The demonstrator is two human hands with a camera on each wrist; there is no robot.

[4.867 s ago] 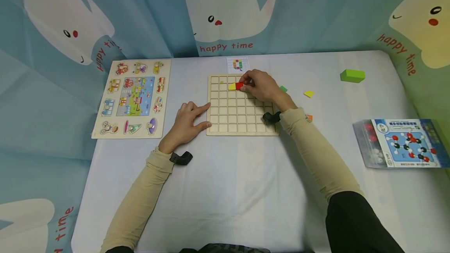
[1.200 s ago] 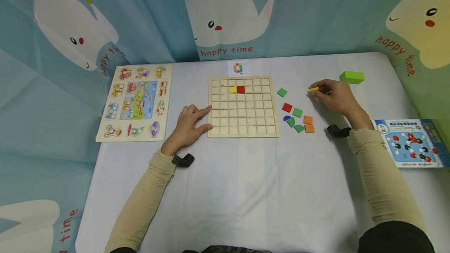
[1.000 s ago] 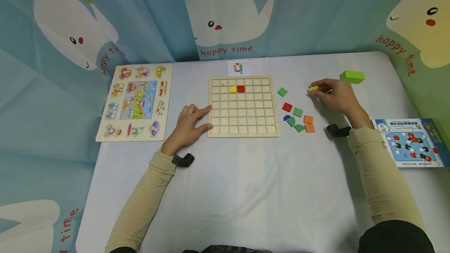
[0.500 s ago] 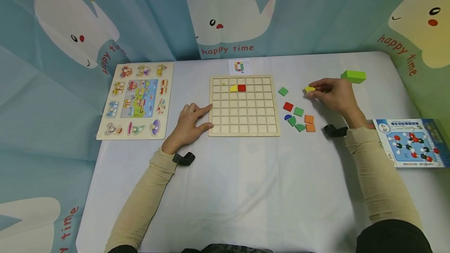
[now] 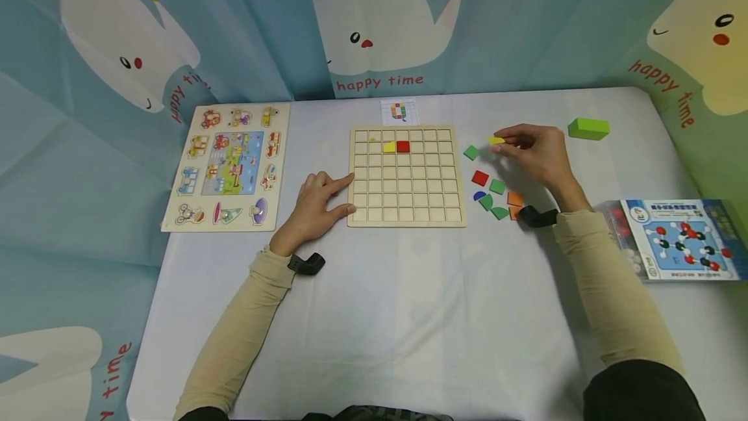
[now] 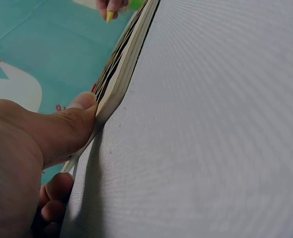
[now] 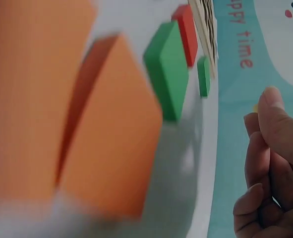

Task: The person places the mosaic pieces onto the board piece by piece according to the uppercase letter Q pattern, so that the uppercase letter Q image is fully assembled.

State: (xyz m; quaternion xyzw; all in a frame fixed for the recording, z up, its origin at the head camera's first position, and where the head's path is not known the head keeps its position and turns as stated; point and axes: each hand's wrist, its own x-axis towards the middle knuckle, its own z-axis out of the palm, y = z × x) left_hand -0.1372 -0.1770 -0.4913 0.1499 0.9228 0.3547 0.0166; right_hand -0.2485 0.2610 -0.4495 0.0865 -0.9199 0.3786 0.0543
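A wooden grid board (image 5: 409, 182) lies mid-table, with a yellow tile (image 5: 389, 147) and a red square tile (image 5: 403, 147) side by side in its second row. My left hand (image 5: 311, 208) touches the board's left edge with thumb and index finger spread apart; the left wrist view shows the thumb (image 6: 72, 124) against the corner. Over the table right of the board, my right hand (image 5: 539, 153) pinches a small yellow tile (image 5: 496, 140) between thumb and fingertips, which hide most of it in the right wrist view. A green square tile (image 5: 471, 153) lies just left of that hand.
Several loose tiles lie right of the board, among them a red square (image 5: 480, 178), an orange square (image 5: 515, 199) and a blue half-round (image 5: 478, 195). A pattern card (image 5: 399, 111) is behind the board. Around stand a picture puzzle (image 5: 224, 167), a green block (image 5: 588, 128) and a molecule-kit box (image 5: 689, 239).
My right hand has let go of the red tile on the board and taken the yellow tile from the table at right. It now carries it leftward. My left hand stays at the board's edge.
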